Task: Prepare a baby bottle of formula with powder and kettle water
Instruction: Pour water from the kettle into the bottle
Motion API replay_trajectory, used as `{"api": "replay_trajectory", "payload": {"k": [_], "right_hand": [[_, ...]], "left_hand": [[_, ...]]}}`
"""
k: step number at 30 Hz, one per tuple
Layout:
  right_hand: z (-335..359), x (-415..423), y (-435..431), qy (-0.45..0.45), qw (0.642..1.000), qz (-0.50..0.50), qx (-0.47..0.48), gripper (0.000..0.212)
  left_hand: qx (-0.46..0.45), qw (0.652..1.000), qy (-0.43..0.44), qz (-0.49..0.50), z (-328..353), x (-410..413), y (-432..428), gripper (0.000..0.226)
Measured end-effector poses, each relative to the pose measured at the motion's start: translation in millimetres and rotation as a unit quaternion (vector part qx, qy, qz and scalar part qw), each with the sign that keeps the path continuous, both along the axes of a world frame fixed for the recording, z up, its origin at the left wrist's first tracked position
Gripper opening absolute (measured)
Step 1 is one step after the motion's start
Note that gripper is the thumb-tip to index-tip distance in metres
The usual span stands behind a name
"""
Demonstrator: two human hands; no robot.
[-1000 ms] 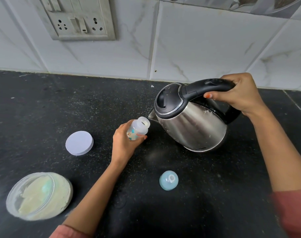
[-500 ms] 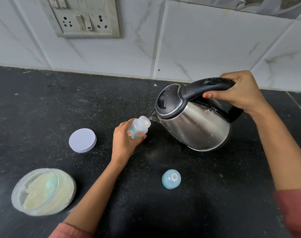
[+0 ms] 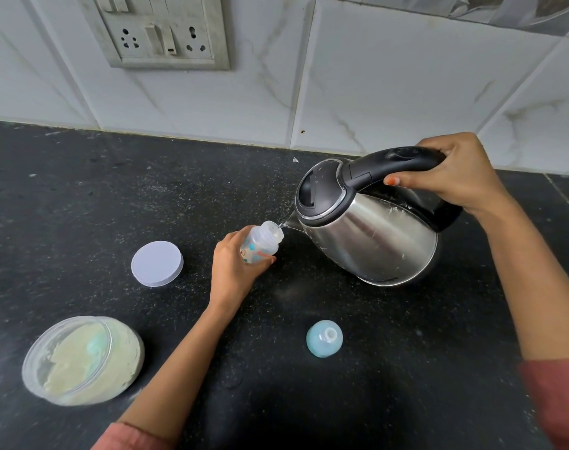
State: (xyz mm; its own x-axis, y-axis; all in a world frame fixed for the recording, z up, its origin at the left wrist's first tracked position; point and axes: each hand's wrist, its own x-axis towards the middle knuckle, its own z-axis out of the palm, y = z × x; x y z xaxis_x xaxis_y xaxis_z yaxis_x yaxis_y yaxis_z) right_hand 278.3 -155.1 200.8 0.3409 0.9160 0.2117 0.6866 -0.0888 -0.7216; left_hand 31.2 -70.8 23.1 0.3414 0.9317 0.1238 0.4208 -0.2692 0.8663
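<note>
On my feed: right hand (image 3: 455, 175) curled tight round the handle of the kettle (image 3: 370, 241), kettle tipped leftward. Left hand (image 3: 234, 271) grips the baby bottle (image 3: 260, 243), tilted, its open mouth right at the kettle's spout. Powder tub (image 3: 81, 358) sits well left of the kettle, nearer me.

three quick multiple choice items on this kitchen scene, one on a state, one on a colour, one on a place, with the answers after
1. The kettle is:
A standing upright
B tilted, spout at the mouth of the baby bottle
C lying on its side

2. The dome cap is:
A red
B light blue
C black

3. The white lid lies:
A on the counter, apart from the powder tub
B on the powder tub
C on the kettle

Answers:
1 B: the right hand tips it toward the baby bottle gripped by the left hand.
2 B: it shows pale blue against the black counter.
3 A: it lies flat, and the powder tub stands open.
</note>
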Motion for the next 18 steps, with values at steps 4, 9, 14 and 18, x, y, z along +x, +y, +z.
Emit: {"api": "replay_trajectory", "payload": {"k": [4,9,14,18], "right_hand": [[1.4,-2.0,-0.6,-0.001,1.0,0.008,-0.004,0.025],[2.9,-4.2,-1.7,-0.003,1.0,0.009,-0.006,0.024],[1.9,-3.7,-2.7,-0.004,1.0,0.002,-0.003,0.032],[1.6,-1.9,-3.3,-0.008,1.0,-0.007,-0.003,0.037]], "left_hand": [[0.003,1.0,0.0,0.002,0.4,0.1,0.1,0.058],[0.008,1.0,0.013,0.004,-1.4,1.0,2.1,0.059],[0.007,1.0,0.012,0.004,-1.5,1.1,1.8,0.06],[0.005,1.0,0.019,0.008,-2.2,1.9,2.3,0.06]]}}
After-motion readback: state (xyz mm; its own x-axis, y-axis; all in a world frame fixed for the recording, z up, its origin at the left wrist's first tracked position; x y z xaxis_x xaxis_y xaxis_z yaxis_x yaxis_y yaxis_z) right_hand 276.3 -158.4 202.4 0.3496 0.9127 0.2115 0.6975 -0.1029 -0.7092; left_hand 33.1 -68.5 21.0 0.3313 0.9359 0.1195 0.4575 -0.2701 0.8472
